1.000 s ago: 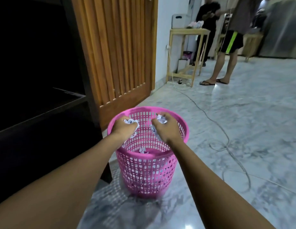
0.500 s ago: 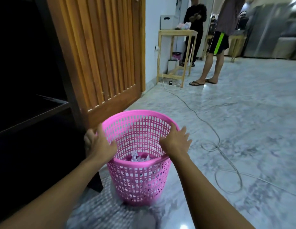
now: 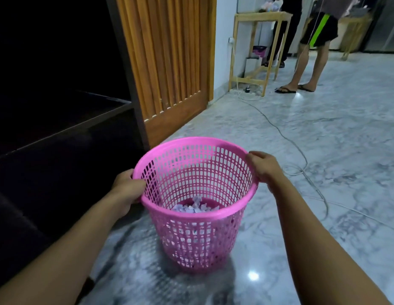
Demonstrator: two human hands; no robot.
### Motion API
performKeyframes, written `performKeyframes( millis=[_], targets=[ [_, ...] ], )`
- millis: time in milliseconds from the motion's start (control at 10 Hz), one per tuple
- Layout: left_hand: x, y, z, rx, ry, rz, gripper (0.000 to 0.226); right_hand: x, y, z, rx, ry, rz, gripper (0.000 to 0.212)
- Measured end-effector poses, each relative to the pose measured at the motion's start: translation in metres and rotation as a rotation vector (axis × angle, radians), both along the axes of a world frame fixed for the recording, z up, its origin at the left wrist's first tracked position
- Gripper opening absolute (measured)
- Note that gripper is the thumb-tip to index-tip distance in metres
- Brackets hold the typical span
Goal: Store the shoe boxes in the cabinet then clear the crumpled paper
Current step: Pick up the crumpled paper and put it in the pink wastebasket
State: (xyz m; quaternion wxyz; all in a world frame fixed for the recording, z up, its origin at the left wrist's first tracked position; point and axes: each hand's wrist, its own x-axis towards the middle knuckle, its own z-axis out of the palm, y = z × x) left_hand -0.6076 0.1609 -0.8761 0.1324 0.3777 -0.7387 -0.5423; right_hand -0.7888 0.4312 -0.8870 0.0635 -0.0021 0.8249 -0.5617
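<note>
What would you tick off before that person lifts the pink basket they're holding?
1. Left hand grips the rim of the pink basket: ok.
2. Right hand grips the opposite rim: ok.
3. Basket upright: ok.
4. Crumpled paper lies at the basket's bottom: ok.
5. Floor nearby free of trip hazards: not ok, a cable loops just right of the basket.
6. Cabinet contents in place: cannot tell, its inside is too dark.
</note>
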Motion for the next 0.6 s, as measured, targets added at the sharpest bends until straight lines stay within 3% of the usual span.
performKeyframes(
  millis=[100, 400, 600],
  targets=[
    [0.044, -0.001, 0.000, -0.007, -0.027, -0.008, 0.040, 0.019, -0.007, 0.003, 0.028, -0.026, 0.123, 0.017],
    [0.106, -0.009, -0.008, -0.066, 0.020, 0.350, 0.043, 0.042, -0.060, -0.003, 0.006, -0.052, 0.349, 0.018],
    [0.110, -0.008, -0.002, -0.245, 0.003, 0.428, 0.044, 0.041, -0.082, -0.014, 0.000, -0.067, 0.406, 0.053]
  ],
)
